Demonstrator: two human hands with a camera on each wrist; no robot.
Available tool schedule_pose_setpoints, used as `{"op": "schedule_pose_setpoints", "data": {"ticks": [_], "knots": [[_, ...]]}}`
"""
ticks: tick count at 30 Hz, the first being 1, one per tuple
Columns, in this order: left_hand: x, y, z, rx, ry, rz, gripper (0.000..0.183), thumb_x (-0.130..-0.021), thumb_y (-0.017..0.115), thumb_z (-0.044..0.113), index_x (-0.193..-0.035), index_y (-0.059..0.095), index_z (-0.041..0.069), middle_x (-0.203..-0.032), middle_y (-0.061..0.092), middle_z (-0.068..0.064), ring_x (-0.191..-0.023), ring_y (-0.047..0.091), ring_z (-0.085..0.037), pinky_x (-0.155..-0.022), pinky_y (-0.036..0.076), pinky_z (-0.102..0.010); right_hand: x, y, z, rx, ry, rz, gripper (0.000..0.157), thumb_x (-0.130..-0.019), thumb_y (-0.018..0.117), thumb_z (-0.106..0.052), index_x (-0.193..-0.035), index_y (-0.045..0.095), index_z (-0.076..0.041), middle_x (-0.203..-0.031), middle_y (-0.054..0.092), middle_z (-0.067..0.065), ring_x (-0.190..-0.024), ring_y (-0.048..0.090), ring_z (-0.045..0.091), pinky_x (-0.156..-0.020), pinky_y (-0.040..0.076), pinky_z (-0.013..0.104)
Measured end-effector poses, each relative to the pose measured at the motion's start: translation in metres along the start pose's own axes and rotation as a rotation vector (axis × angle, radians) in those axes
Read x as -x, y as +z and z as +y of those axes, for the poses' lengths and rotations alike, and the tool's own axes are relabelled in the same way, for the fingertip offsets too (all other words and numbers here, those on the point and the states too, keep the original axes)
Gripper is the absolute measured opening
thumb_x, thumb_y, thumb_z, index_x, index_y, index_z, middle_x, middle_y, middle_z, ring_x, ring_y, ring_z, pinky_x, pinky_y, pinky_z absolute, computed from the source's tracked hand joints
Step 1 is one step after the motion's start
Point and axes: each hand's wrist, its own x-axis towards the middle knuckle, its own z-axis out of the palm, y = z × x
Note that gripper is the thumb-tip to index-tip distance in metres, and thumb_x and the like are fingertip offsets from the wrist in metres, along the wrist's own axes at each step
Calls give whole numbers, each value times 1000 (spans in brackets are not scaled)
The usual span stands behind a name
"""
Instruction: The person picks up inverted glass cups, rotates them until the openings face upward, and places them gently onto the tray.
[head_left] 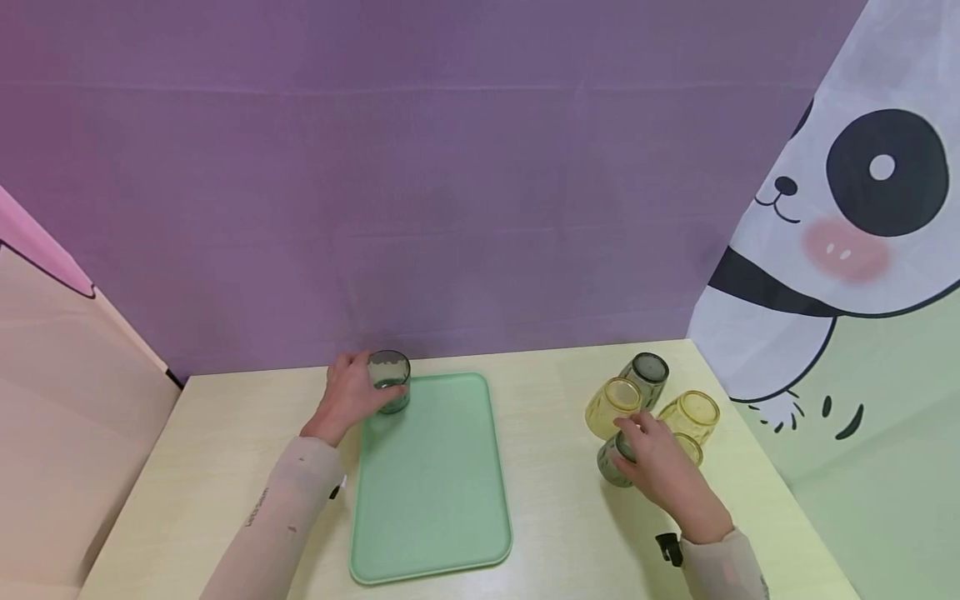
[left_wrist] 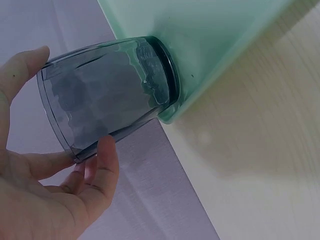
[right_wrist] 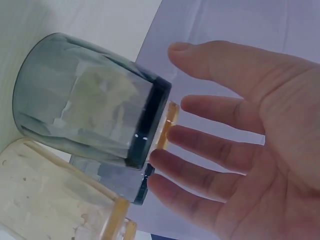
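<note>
A: Head view, left hand?
B: Left hand held the upright gray glass, thumb one side, fingers the other. Glass was at the green tray's 11 o'clock corner.
A: Right hand?
B: Right hand was at the front gray glass, bottom-up on the pale table, between 2 and 3 o'clock from the tray.
A: Other glasses?
B: Around the cluster: rear gray glass at 12, first yellow glass at 9, second yellow glass at 3, third yellow glass at 4, partly hidden by the hand.
A: Left wrist view?
B: Thumb at the rim, frame's 10 o'clock; fingers near 8, on the glass's other side. Base pointed between 2 and 3, at the tray corner. Contact with tray: couldn't tell.
A: Right wrist?
B: Fingers wide, tips toward 9 o'clock, by the front gray glass's base. Touching or just beside, couldn't tell. A yellow one sat at 8.
</note>
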Motion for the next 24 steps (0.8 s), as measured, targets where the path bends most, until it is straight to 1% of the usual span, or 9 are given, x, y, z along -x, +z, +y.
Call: {"op": "schedule_pose_setpoints", "data": {"ticks": [4,8,10,12,16,21,24], "knots": [[3,-1,0,15,-4,2,99,-86,76,45,-151,27,-11,-150,22,-36,-136,22,-55,-105,35,-64,1,1,-1,19,15,-18,51,-69,90,-4,-111,63,6,-99,58,23,-80,59,42,-67,54,50],[10,1,-4,44,9,44,94,-86,78,44,-150,32,-7,-147,27,-35,-132,27,-55,-102,37,-64,2,3,0,21,50,-54,51,-71,89,-4,-113,62,8,-99,58,23,-83,59,43,-71,53,51],[16,2,-7,62,21,70,91,-86,78,43,-149,34,-6,-145,30,-34,-131,28,-55,-101,36,-65,3,4,1,13,70,-79,50,-72,88,-4,-113,62,8,-100,58,23,-85,59,43,-73,53,52],[22,2,-8,72,28,89,91,-87,78,42,-149,33,-6,-145,30,-34,-132,27,-55,-102,35,-66,3,5,1,4,83,-95,49,-73,87,-4,-113,62,9,-101,58,24,-87,59,44,-74,53,52],[35,1,-9,80,46,132,93,-88,75,44,-151,31,-8,-147,31,-35,-134,27,-55,-105,33,-65,4,4,2,3,90,-108,48,-74,87,-2,-112,62,10,-102,57,25,-87,59,45,-75,53,53],[49,0,-7,82,83,184,87,-88,76,39,-148,36,-9,-141,38,-33,-131,35,-51,-104,36,-63,3,5,2,5,84,-116,47,-74,86,-2,-112,61,10,-100,58,25,-85,59,44,-75,53,52],[58,1,-4,101,103,199,82,-88,77,36,-146,39,-8,-138,41,-31,-128,40,-48,-102,38,-62,2,5,3,3,76,-120,47,-74,86,-1,-112,61,10,-98,58,24,-84,59,43,-74,53,51]]}}
